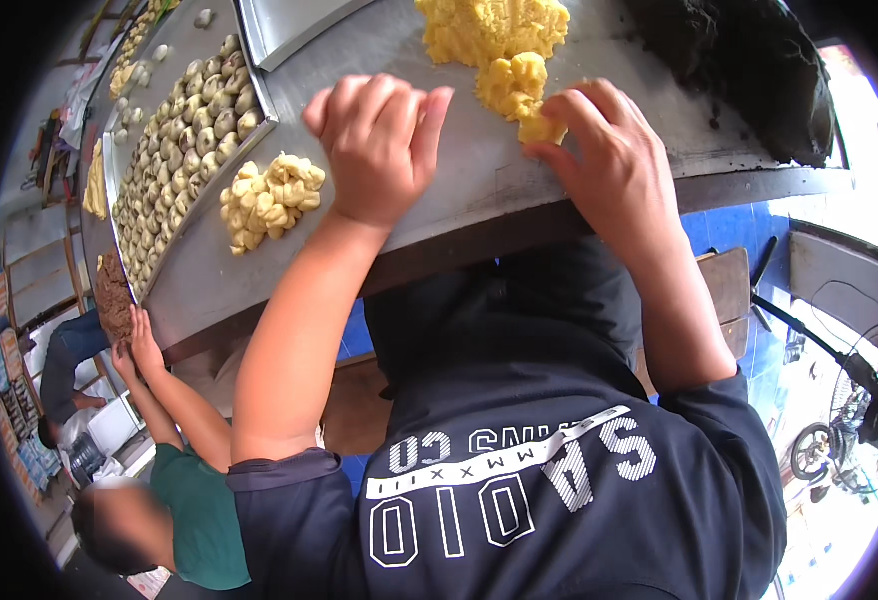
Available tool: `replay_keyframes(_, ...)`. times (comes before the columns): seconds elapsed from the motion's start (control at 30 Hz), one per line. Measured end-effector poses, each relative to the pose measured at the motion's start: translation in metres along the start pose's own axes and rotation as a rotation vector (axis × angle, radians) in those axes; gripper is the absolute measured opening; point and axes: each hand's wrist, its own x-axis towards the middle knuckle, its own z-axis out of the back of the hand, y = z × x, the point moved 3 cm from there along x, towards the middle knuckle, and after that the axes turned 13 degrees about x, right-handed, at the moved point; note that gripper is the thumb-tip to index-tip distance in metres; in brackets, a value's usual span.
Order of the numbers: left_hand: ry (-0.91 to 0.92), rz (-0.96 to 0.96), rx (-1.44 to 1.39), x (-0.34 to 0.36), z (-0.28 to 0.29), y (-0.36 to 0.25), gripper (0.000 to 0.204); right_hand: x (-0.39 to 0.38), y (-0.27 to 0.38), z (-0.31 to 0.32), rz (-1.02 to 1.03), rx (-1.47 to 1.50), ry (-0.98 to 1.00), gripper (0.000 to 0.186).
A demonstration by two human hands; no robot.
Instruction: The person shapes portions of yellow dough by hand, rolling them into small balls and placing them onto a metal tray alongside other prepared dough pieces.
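My right hand pinches a small lump of yellow dough between thumb and fingers. That lump still joins a thicker strip leading up to the large yellow dough mass on the metal table. Over the table, left of it, my left hand is raised with its fingers curled in; its palm is turned away, so anything inside is hidden. Below and left of that hand lies a pile of pale yellow dough pieces, apart from it.
A tray of many small round dough balls fills the left side. Another metal tray sits at the far edge. A large black mass lies at the right. At lower left, a co-worker's hands are beside a brown mass.
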Motion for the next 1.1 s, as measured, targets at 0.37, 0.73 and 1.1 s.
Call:
replay_keyframes(0.37,0.09,0.252,-0.49,-0.005,0.008,0.001,0.024,0.009,0.008,-0.025,0.211,-0.088,0.1,0.01)
replay_keyframes(0.73,0.388,0.452,0.149,-0.092,0.092,0.0,0.019,-0.01,-0.004,0.015,0.009,0.084,0.157,0.033)
replay_keyframes(1.1,0.215,1.219,-1.008,-0.072,0.069,-0.015,0.04,0.002,0.055,-0.018,0.076,0.446,0.212,0.024)
